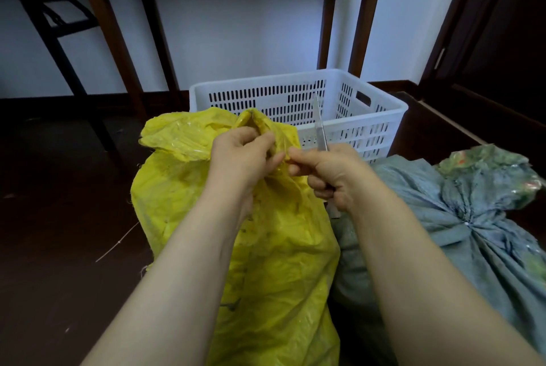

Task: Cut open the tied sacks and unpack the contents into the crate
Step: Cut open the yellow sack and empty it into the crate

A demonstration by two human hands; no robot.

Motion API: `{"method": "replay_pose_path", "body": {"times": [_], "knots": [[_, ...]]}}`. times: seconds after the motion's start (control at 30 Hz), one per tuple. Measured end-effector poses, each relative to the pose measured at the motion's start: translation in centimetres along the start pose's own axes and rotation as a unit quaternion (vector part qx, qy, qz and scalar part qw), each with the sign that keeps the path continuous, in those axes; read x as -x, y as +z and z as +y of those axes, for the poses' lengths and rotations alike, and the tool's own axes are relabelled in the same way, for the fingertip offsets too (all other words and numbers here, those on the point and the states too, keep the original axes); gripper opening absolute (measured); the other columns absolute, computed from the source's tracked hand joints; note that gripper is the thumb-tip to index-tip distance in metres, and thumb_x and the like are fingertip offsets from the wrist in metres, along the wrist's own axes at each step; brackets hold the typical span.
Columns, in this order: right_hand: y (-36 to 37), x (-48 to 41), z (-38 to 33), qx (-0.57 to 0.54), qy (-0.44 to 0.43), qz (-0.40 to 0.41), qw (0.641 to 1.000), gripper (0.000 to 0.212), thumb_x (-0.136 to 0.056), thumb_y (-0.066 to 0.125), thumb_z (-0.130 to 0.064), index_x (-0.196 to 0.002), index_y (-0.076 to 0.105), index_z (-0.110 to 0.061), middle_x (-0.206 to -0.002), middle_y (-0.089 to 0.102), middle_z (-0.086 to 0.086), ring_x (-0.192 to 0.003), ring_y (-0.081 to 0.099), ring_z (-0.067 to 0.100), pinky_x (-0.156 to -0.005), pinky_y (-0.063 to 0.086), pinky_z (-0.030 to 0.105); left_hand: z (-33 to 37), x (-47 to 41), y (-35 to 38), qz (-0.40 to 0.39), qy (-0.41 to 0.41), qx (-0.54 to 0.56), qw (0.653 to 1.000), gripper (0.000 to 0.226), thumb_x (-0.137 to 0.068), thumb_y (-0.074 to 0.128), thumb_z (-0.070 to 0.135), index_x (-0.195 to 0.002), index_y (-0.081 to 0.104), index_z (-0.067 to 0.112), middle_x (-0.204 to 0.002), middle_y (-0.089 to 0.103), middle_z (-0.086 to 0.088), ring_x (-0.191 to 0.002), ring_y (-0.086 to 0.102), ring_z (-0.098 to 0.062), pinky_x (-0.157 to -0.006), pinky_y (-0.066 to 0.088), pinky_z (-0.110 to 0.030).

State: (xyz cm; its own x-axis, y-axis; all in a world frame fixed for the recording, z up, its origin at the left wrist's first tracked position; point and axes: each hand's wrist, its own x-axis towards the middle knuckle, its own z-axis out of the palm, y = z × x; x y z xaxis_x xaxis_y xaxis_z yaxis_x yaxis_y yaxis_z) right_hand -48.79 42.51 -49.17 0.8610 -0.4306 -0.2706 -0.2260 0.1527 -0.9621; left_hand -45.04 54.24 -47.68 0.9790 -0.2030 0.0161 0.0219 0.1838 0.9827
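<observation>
1. The yellow sack (266,262) stands on the dark floor (59,218) in the middle of the view. The white crate (369,129) sits just behind it, and the sack's mouth hides part of the crate's near wall.
2. On the right, the grey sack (472,232) lies against the yellow sack, its neck tied in a gathered knot. A dark raised edge runs past it, so that side is crowded.
3. On the left, the floor spreads wide toward a dark frame (59,26). A thin string (118,243) lies on the floor near the yellow sack.
4. Behind the crate, the legs of a wooden table (363,11) stand before a pale wall (236,26). The crate's back right corner is near one leg.
5. The left grip (245,153) is clamped on the yellow sack's bunched mouth near its top, with the fingers curled into the folds.
6. The right grip (334,173) is just beside the left one. Its thumb and forefinger reach the same fold and meet the left fingertips. Its other fingers are curled round the handles of the scissors (320,126), which the palm hides.
7. The blades rise from the top of the right grip, just right of the pinched fold. They look closed together.
8. The scissors' long axis is close to upright, with the tip pointing up and away and leaning slightly left. In the view the tip crosses the crate's slotted wall.
9. The yellow sack's long axis runs from the person up to its mouth, whose loose edge flops left. The grey sack's knot faces upward.
</observation>
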Motion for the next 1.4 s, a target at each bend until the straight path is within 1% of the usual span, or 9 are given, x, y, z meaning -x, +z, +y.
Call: {"method": "replay_pose_path", "body": {"times": [0.2, 0.37, 0.43, 0.57, 0.83, 0.93, 1.1, 1.3, 1.4], "knots": [[0.1, 0.4, -0.8, 0.002, -0.114, 0.048, 0.992, 0.030, -0.079, 0.073, -0.036, -0.092, 0.066, -0.010, -0.072, 0.062, 0.012, -0.032, 0.031, 0.007, -0.034, 0.023, 0.015, 1.8, 0.2, -1.3, -0.039, 0.073, -0.160, 0.984, 0.011, -0.079, 0.074, 0.015, -0.070, 0.071, 0.009, -0.059, 0.059, -0.012, -0.038, 0.048, -0.012, -0.039, 0.041, -0.020], [0.9, 0.8, -0.2, -0.082, -0.102, -0.049, 0.990, 0.023, -0.088, 0.065, -0.019, -0.071, 0.056, -0.006, -0.049, 0.058, 0.021, -0.025, 0.023, 0.006, -0.033, 0.016, 0.011, 3.4, 1.2, -1.2, 0.027, 0.253, -0.376, 0.891, 0.005, -0.076, 0.073, 0.034, -0.077, 0.075, 0.029, -0.077, 0.072, 0.009, -0.078, 0.066, -0.016, -0.069, 0.052, -0.033], [1.1, 0.8, -0.5, -0.131, -0.107, -0.079, 0.982, 0.023, -0.089, 0.062, -0.026, -0.078, 0.060, -0.006, -0.087, 0.063, 0.036, -0.027, 0.023, 0.005, -0.033, 0.015, 0.012, 3.8, 1.3, -1.2, -0.006, 0.241, -0.376, 0.895, 0.006, -0.079, 0.070, 0.028, -0.078, 0.073, 0.034, -0.081, 0.072, 0.007, -0.082, 0.066, -0.020, -0.072, 0.054, -0.035], [1.2, 0.8, -0.8, -0.165, -0.140, -0.129, 0.968, 0.020, -0.089, 0.061, -0.022, -0.078, 0.057, -0.006, -0.091, 0.040, 0.026, -0.025, 0.023, 0.004, -0.032, 0.011, 0.013, 4.2, 0.9, -1.3, -0.038, 0.187, -0.322, 0.927, 0.015, -0.079, 0.073, 0.013, -0.081, 0.072, 0.029, -0.078, 0.071, 0.007, -0.063, 0.067, -0.022, -0.070, 0.058, -0.041], [1.0, 0.2, -0.7, -0.195, -0.147, -0.095, 0.965, 0.021, -0.066, 0.073, -0.025, -0.058, 0.062, -0.010, -0.050, 0.042, 0.008, -0.024, 0.024, 0.005, -0.032, 0.016, 0.010, 4.3, 1.6, -1.0, 0.084, 0.242, -0.383, 0.887, 0.013, -0.071, 0.068, 0.038, -0.061, 0.062, 0.034, -0.066, 0.064, 0.014, -0.074, 0.064, -0.018, -0.066, 0.052, -0.032], [0.7, 0.3, -0.8, -0.194, -0.132, -0.115, 0.965, 0.020, -0.078, 0.068, -0.018, -0.065, 0.058, -0.006, -0.037, 0.046, -0.001, -0.023, 0.026, 0.004, -0.030, 0.017, 0.009, 4.3, 1.1, -1.2, 0.123, 0.246, -0.432, 0.859, 0.013, -0.077, 0.060, 0.038, -0.083, 0.068, 0.029, -0.086, 0.069, 0.004, -0.089, 0.063, -0.026, -0.073, 0.050, -0.035], [0.6, 0.5, -0.4, -0.134, -0.111, -0.158, 0.972, 0.018, -0.084, 0.062, -0.013, -0.072, 0.057, -0.002, -0.034, 0.043, -0.003, -0.022, 0.026, 0.003, -0.030, 0.017, 0.009, 2.4, 0.4, -0.8, 0.041, 0.229, -0.448, 0.863, 0.043, -0.088, 0.058, 0.032, -0.129, 0.051, 0.023, -0.146, 0.028, -0.006, -0.132, 0.034, -0.020, -0.103, 0.032, -0.028], [-0.4, 1.1, -0.2, -0.080, -0.067, -0.203, 0.974, 0.013, -0.066, 0.066, -0.018, -0.064, 0.061, -0.006, -0.033, 0.041, -0.003, -0.022, 0.025, 0.002, -0.030, 0.014, 0.007, 2.2, -0.1, -2.1, -0.050, 0.314, -0.355, 0.879, 0.067, -0.069, 0.071, 0.015, -0.128, 0.041, 0.022, -0.145, 0.027, 0.001, -0.136, 0.027, -0.014, -0.105, 0.038, -0.043], [-1.0, 1.1, -0.3, -0.080, -0.056, -0.181, 0.979, 0.018, -0.062, 0.067, -0.018, -0.069, 0.060, -0.003, -0.032, 0.039, -0.003, -0.022, 0.023, 0.003, -0.030, 0.016, 0.006, 1.8, -0.7, -3.0, -0.091, 0.343, -0.382, 0.853, 0.036, -0.079, 0.068, 0.031, -0.113, 0.059, 0.023, -0.117, 0.056, 0.006, -0.126, 0.043, -0.022, -0.105, 0.037, -0.044]]}}
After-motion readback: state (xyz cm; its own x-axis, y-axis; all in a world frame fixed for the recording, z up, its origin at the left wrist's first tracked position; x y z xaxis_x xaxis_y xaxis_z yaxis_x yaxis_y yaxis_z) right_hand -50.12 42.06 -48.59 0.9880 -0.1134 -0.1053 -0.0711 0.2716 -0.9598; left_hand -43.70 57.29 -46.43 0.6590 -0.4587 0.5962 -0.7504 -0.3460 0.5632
